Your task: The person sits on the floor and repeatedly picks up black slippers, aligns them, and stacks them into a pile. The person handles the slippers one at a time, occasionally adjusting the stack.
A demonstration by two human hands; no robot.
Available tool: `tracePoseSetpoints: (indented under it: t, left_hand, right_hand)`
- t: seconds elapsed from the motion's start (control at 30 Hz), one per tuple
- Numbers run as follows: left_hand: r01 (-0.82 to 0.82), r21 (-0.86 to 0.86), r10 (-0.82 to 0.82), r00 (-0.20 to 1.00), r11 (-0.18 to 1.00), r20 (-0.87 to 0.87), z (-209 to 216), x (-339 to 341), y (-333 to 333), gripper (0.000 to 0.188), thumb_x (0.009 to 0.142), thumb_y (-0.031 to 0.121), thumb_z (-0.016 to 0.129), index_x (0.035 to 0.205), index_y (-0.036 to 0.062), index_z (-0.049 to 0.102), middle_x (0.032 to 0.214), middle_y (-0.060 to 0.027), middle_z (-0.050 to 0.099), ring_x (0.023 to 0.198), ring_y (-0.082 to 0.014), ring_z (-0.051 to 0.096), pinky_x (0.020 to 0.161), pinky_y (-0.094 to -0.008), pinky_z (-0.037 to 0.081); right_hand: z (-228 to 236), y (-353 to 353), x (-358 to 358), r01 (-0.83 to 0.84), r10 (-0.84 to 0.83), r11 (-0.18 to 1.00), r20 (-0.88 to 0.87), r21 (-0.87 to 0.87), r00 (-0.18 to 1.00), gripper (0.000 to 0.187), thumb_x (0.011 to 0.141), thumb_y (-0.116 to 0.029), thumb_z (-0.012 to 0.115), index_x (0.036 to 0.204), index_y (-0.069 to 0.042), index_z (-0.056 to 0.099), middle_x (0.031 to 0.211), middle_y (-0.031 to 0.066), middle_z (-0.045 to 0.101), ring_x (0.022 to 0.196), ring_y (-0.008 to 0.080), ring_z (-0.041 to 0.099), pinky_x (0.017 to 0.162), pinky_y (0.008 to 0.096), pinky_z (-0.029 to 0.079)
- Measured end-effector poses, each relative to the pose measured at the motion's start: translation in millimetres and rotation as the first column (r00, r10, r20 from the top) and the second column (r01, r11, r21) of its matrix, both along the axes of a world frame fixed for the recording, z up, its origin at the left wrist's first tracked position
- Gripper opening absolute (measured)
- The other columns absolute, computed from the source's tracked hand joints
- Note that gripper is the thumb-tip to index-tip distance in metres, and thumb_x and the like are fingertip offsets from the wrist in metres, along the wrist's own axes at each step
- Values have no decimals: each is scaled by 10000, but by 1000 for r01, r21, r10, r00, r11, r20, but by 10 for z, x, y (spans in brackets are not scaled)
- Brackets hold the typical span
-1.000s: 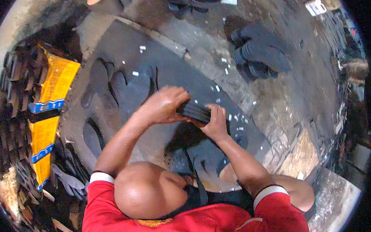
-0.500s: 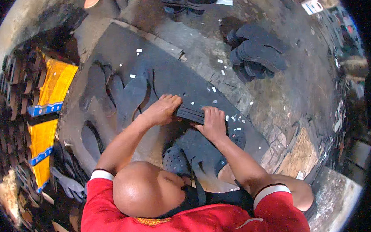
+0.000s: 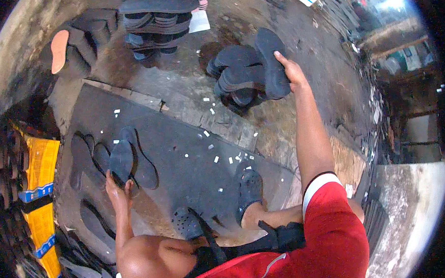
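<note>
Clamping one sole over the dark mat in the fingers of the left hand and another sole by the pile in those of the right hand, apparently gathering soles, probably needing edges lined up next.

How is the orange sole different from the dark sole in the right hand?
The orange sole is pale orange, while the dark sole is nearly black. The dark sole is held up in the right hand, but no hand touches the orange sole. Both are long shapes with rounded ends.
</note>
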State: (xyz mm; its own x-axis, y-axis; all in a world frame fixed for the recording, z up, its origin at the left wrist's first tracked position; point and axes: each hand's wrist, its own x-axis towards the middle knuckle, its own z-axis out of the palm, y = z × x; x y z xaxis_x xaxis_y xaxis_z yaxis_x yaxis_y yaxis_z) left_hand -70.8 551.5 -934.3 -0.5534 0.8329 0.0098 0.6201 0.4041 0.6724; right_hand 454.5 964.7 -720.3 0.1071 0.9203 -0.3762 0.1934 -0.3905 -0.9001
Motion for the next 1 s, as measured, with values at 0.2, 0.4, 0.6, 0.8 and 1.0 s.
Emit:
tracePoseSetpoints:
  t: [0.2,0.4,0.6,0.8,1.0]
  left_hand:
    - [-398,23,389,882,917,-265,755,-261,-519,825,779,286,840,1433,-60,476,1298,-260,582,1221,-405,548,1066,-469,433]
    - [-790,-69,774,611,609,-168,570,-636,-1922,853,747,353,860,1405,-32,478,1233,-252,529,1187,-393,536,1037,-454,453]
    - [-817,-279,830,548,505,-103,484,-487,-1848,887,725,468,905,1356,-13,509,1280,-218,571,1223,-350,557,1038,-434,469]
    - [-627,-470,755,639,621,145,526,-842,-1966,908,635,412,960,1243,-108,532,1178,-247,676,1095,-340,678,917,-433,550]
    - [-67,147,-11,881,987,473,1288,259,-709,733,687,200,938,1253,34,503,1226,-173,619,1195,-350,607,1037,-429,466]
  right_hand:
    - [-318,249,122,-157,170,957,35,-243,985,644,906,-473,744,1317,12,643,1256,89,692,1148,223,631,1008,377,486]
    - [-429,544,280,-166,-200,956,950,243,240,925,812,-815,613,1161,34,729,1221,241,697,1136,391,644,1014,468,461]
    - [-86,-551,-1208,-409,-35,745,643,527,765,447,937,-352,764,1104,57,697,1135,162,700,1077,263,631,1006,362,463]
    - [-250,-2124,-2837,-752,662,609,361,253,657,315,911,-249,776,1144,-63,674,1105,76,666,1027,191,623,935,341,503]
    - [-803,-3446,-3178,-790,807,586,-219,178,549,878,757,-146,911,1473,-70,408,1390,111,547,1323,253,518,1105,397,448]
